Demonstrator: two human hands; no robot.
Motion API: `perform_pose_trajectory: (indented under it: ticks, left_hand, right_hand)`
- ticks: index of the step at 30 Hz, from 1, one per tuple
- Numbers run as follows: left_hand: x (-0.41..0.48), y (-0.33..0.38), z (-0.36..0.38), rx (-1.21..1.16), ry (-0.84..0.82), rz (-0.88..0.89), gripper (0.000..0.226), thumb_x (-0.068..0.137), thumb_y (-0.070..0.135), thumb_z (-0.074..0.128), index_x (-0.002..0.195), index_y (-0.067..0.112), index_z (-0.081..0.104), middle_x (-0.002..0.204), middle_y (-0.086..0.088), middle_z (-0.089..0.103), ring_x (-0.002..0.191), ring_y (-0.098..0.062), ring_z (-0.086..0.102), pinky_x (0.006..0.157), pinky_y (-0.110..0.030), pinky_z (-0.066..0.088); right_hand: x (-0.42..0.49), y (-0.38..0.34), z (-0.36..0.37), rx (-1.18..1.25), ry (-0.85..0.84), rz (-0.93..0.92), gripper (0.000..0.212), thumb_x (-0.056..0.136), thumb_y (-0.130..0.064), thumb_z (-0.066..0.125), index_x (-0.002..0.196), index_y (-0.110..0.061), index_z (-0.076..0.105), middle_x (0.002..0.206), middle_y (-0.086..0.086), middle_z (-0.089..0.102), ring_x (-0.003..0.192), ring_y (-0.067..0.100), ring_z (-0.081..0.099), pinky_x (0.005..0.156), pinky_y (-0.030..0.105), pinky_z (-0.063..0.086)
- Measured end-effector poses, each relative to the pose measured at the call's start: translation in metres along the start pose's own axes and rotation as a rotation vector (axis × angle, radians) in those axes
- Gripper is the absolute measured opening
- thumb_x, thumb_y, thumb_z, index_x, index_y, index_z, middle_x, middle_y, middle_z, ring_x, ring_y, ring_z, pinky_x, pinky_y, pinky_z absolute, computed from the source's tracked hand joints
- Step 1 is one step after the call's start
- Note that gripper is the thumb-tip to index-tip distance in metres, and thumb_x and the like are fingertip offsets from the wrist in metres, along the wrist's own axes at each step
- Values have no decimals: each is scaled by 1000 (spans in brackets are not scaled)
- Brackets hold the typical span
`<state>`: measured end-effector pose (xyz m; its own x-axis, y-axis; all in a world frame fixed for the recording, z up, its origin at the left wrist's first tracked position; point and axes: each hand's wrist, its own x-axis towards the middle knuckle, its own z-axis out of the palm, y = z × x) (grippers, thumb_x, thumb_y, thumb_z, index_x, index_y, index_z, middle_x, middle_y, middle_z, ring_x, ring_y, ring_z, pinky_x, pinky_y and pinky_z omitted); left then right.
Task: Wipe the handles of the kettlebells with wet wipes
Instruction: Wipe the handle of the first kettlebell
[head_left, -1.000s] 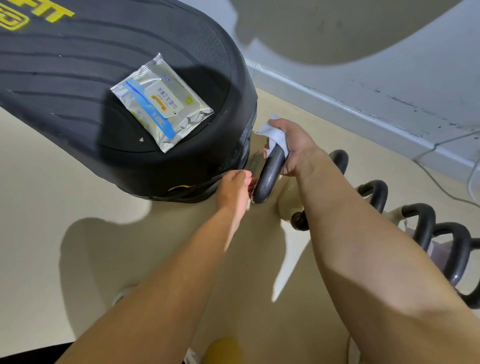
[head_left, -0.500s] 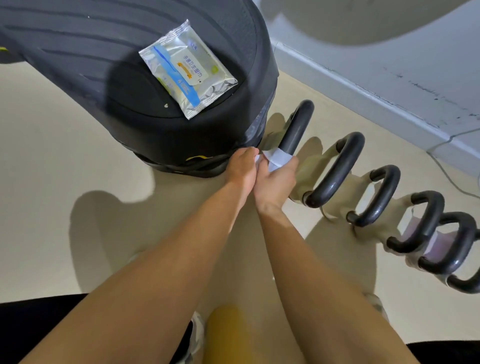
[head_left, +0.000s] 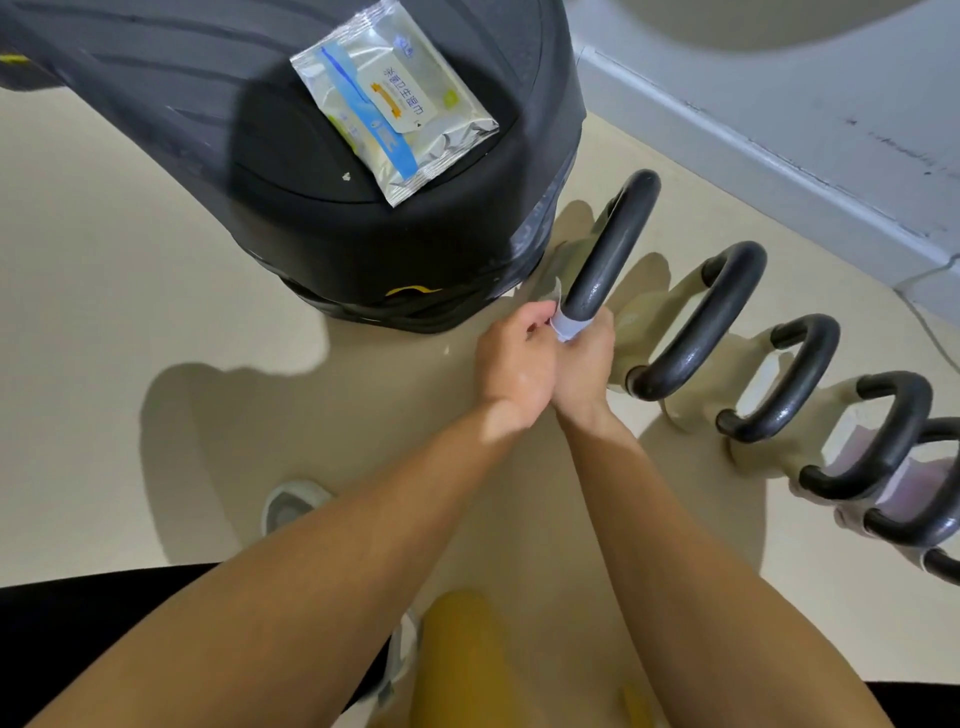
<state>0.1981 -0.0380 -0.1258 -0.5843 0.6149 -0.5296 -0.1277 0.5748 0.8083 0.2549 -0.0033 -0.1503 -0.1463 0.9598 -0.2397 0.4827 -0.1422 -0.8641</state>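
I see the right hand (head_left: 582, 364) in the middle of the frame. Its fingers are curled tight round a white wet wipe (head_left: 569, 330), and the wipe is wrapped on the near end of the first handle (head_left: 608, 249). That handle is black and runs up toward the upper middle.

The left hand (head_left: 514, 364) is just beside the right one, touching it. Its fingers are curled and their tips reach the edge of the wipe. I cannot tell if they pinch it.

The other kettlebells (head_left: 696, 322) stand in a row that runs to the lower right, each with a black handle and a pale body.

A shiny silver pack of wet wipes (head_left: 395, 104) lies at the top on a big black machine (head_left: 363, 234). The pack has a blue stripe and a white label with Chinese writing; I can read 卫生湿巾. A bit of yellow print on the machine at the upper left edge is cut off, so I cannot read it.

A grey shoe (head_left: 291, 506) stands on the tan floor (head_left: 104, 260) at the lower left.
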Motion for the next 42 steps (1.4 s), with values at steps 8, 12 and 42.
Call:
perform_pose_trajectory:
  ticks: [8,12,42]
  left_hand:
    - [3,27,1,-142,-132,5,35,87,8,45,102,16,76,94,0,76,90,-17,72,83,-31,58]
    - [11,41,-3,-274,-198,-83,26,98,6,42,108,2,66,93,-8,68,74,-10,63,63,-16,54]
    - [8,-7,10,-244,-145,-81,35,81,26,48,110,23,67,111,0,71,106,-17,67,93,-32,50]
  right_hand:
    - [-15,-10,-2,359,56,126,27,90,-3,68,115,-2,59,90,-1,67,81,2,63,80,22,53]
    - [-30,-2,-1,270,47,49,57,97,-9,60,150,-14,41,133,-1,64,122,6,60,106,27,47]
    - [-27,22,-17,16,-243,5,66,88,-19,57,147,-30,33,142,5,53,134,22,51,109,49,46]
